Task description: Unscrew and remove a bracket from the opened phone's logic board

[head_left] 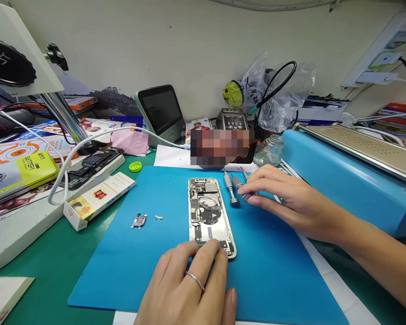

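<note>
An opened phone [216, 221] with its inner boards showing lies face up on the blue mat [122, 271]. Across its near end rest the fingertips of my left hand [192, 284], fingers stretched out and a ring on one of them. My right hand [287, 198] is closed in a pinch on the end of a screwdriver [246, 197] at the mat's far right; the fingers hide part of it. Beside that are another small screwdriver [230, 188] and a grey-handled one [237, 183]. Left of the phone lie a small metal part [139, 220] and a tiny piece [159, 217].
A narrow white box [99, 201] and a green cap [135, 167] are at the left, by a white stand base [23, 230] with a metal post. Behind the mat are a smart display [162, 113] and a glass jar [269, 151]. A blue machine [345, 176] borders the right.
</note>
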A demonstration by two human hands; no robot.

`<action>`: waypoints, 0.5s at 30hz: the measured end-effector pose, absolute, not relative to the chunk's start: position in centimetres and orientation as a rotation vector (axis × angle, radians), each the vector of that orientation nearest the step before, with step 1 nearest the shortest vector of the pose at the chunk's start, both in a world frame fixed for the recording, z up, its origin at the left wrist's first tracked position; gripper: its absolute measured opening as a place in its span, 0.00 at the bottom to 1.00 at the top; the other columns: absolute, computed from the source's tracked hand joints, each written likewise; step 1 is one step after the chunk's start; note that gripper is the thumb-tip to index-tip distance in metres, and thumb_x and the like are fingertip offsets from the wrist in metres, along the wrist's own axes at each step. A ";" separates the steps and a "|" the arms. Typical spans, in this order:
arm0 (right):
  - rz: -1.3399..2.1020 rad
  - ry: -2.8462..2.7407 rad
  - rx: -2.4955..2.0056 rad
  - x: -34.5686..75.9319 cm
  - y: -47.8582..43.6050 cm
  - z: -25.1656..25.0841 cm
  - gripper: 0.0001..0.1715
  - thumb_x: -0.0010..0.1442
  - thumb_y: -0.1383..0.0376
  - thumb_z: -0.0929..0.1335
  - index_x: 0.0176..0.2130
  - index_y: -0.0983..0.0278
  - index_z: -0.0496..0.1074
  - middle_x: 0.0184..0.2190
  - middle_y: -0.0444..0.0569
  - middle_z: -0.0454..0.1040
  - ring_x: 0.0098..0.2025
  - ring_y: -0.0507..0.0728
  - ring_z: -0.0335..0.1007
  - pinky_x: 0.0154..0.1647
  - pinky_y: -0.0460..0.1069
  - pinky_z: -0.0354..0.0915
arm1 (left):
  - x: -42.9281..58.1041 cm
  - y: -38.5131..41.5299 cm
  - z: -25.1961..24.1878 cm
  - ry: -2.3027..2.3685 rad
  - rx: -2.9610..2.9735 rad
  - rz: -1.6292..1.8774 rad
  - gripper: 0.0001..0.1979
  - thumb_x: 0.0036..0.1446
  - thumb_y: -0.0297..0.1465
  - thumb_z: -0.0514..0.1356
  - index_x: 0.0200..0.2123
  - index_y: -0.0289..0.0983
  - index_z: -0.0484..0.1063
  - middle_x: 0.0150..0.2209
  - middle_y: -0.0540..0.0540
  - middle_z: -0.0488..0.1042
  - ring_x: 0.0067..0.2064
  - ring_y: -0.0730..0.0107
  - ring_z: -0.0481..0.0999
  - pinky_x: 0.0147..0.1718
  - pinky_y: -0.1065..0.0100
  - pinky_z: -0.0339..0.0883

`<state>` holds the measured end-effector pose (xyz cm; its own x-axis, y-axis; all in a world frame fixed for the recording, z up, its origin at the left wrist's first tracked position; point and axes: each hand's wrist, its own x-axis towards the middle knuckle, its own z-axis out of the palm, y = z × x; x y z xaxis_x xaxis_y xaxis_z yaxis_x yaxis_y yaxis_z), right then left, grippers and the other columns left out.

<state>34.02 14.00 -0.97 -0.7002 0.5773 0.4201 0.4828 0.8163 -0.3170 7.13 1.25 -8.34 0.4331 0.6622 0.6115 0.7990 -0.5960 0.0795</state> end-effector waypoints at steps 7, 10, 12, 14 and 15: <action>0.275 -2.137 -0.893 33.3 13.0 -0.2 0.11 0.74 0.51 0.70 0.46 0.52 0.79 0.40 0.48 0.80 0.41 0.63 0.77 0.44 0.58 0.73 | 7.2 1.2 -8.3 -1.307 -2.433 -0.871 0.17 0.81 0.36 0.49 0.63 0.41 0.71 0.60 0.52 0.82 0.53 0.62 0.81 0.51 0.60 0.73; 0.321 -2.017 -0.947 33.1 12.6 -0.2 0.14 0.74 0.47 0.68 0.45 0.50 0.77 0.37 0.46 0.78 0.37 0.62 0.76 0.39 0.57 0.73 | 7.1 1.2 -8.3 -1.301 -2.442 -0.865 0.17 0.81 0.36 0.49 0.63 0.41 0.71 0.60 0.53 0.81 0.53 0.63 0.81 0.51 0.61 0.73; 0.379 -1.966 -0.992 32.9 12.5 -0.4 0.17 0.73 0.44 0.68 0.44 0.51 0.77 0.36 0.46 0.77 0.36 0.61 0.77 0.36 0.56 0.73 | 7.1 1.3 -8.3 -1.292 -2.446 -0.864 0.17 0.81 0.36 0.49 0.63 0.41 0.71 0.59 0.53 0.82 0.53 0.63 0.81 0.51 0.61 0.73; 0.436 -1.921 -1.003 32.7 12.6 -0.7 0.19 0.72 0.43 0.69 0.44 0.52 0.77 0.35 0.47 0.78 0.35 0.61 0.78 0.35 0.56 0.74 | 7.1 1.3 -8.3 -1.286 -2.451 -0.863 0.16 0.81 0.36 0.49 0.63 0.41 0.71 0.59 0.54 0.82 0.53 0.62 0.81 0.51 0.60 0.73; 0.469 -1.900 -0.992 32.6 12.6 -0.8 0.18 0.72 0.43 0.69 0.44 0.53 0.77 0.36 0.47 0.79 0.35 0.60 0.79 0.35 0.55 0.75 | 7.1 1.3 -8.4 -1.284 -2.454 -0.867 0.16 0.81 0.36 0.49 0.62 0.41 0.71 0.59 0.54 0.82 0.53 0.62 0.81 0.52 0.60 0.72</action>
